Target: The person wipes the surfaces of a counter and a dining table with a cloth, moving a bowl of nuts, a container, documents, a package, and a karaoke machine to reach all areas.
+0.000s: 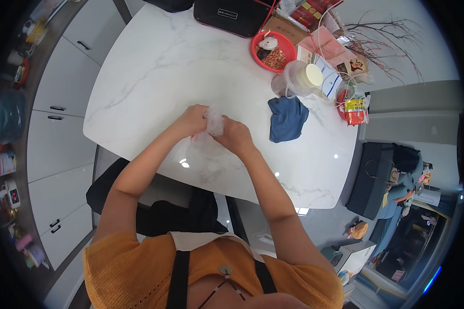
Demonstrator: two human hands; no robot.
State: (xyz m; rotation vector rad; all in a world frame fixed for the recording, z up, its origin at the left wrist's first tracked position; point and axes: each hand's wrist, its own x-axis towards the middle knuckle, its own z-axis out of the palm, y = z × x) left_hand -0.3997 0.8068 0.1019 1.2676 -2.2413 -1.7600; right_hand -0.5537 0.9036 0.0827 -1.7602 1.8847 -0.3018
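A crumpled piece of translucent whitish plastic (215, 121), perhaps a thin bag, is bunched up between my two hands over the near part of the table. My left hand (194, 120) grips it from the left with curled fingers. From the other side, my right hand (236, 135) pinches it, the fingertips partly hidden behind the film. A small reddish bit shows under my left hand, too small to make out. To the right of my hands lies a folded blue cloth (289, 119) on the white marble-patterned table (158, 77).
Beyond the cloth stand a clear plastic jug (288, 83) with a cream lid and a red bowl (253, 52) of peanuts. A black case (232, 15) sits at the far edge. Boxes, papers, cables and red-tipped branches (390, 34) crowd the far right. White cabinets (62, 143) flank the left.
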